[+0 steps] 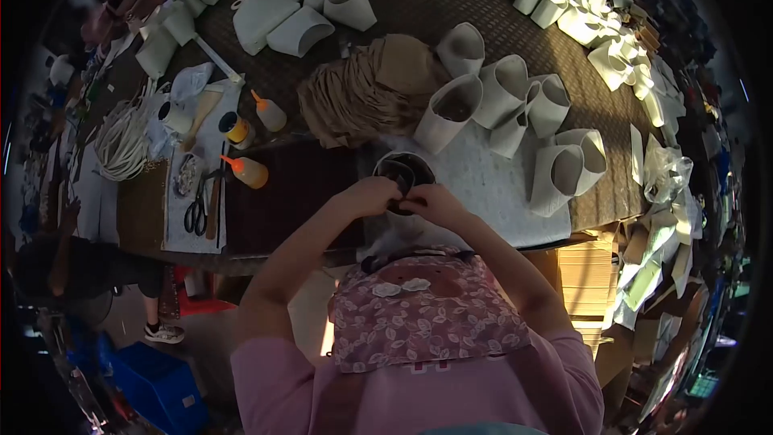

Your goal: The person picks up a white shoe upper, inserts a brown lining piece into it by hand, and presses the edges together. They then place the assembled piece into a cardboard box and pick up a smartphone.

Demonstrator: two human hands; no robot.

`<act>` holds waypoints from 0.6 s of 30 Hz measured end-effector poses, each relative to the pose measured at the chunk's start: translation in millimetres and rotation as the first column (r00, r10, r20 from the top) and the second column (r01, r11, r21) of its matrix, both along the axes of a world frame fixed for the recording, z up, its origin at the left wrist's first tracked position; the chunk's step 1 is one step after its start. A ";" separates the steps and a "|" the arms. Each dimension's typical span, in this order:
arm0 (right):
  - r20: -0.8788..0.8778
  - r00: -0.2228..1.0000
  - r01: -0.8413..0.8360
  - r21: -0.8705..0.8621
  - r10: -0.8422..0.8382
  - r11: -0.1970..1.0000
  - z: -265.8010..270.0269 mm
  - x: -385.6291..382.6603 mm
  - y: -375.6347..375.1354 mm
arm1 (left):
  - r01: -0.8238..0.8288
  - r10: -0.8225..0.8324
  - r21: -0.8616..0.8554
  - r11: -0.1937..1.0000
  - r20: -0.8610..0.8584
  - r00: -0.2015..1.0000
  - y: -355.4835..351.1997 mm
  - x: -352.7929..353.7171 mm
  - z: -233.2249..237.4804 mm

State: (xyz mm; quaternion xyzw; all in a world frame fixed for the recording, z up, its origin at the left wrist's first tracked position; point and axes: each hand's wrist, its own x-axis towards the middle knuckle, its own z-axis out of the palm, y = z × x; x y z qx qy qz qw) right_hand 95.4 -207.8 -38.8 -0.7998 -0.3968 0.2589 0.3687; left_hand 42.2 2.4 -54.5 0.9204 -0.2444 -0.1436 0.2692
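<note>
Both of my hands meet at the near rim of a pale round tube-shaped piece (378, 163) with a dark inside, standing at the table's front edge. My left hand (375, 195) is closed, its fingertips pinching at the rim and reaching slightly inside. Close beside it, my right hand (435, 201) is closed too, thumb and fingers pressed on the same rim. What lies exactly between the fingertips is too small to tell. Just behind the piece stands a pale open tube (449, 109), next to a pile of folded brown sheets (362, 93).
Several pale tubes (555, 173) stand to the right and along the back. At left are orange-tipped bottles (250, 171), a yellow-black spool (234, 127), scissors (195, 217) and a coil of white strips (122, 141). A blue bin (157, 387) and another person's shoe (164, 333) are below left.
</note>
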 end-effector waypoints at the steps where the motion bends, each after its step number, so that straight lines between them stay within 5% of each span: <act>1: 0.040 0.998 -0.041 0.054 0.039 0.998 -2.1 -1.2 -2.9 | -0.006 0.007 0.004 1.000 -0.018 1.000 0.5 -2.2 -0.4; 8: 0.056 0.958 -0.286 0.090 0.282 0.954 15.7 13.0 -23.7 | -0.034 0.032 0.050 0.998 0.037 0.999 -8.0 -8.0 15.9; 18: 0.093 0.958 -0.283 0.151 0.271 0.947 1.4 17.5 -29.3 | 0.042 -0.046 0.050 0.998 0.079 0.996 -13.3 -9.0 17.3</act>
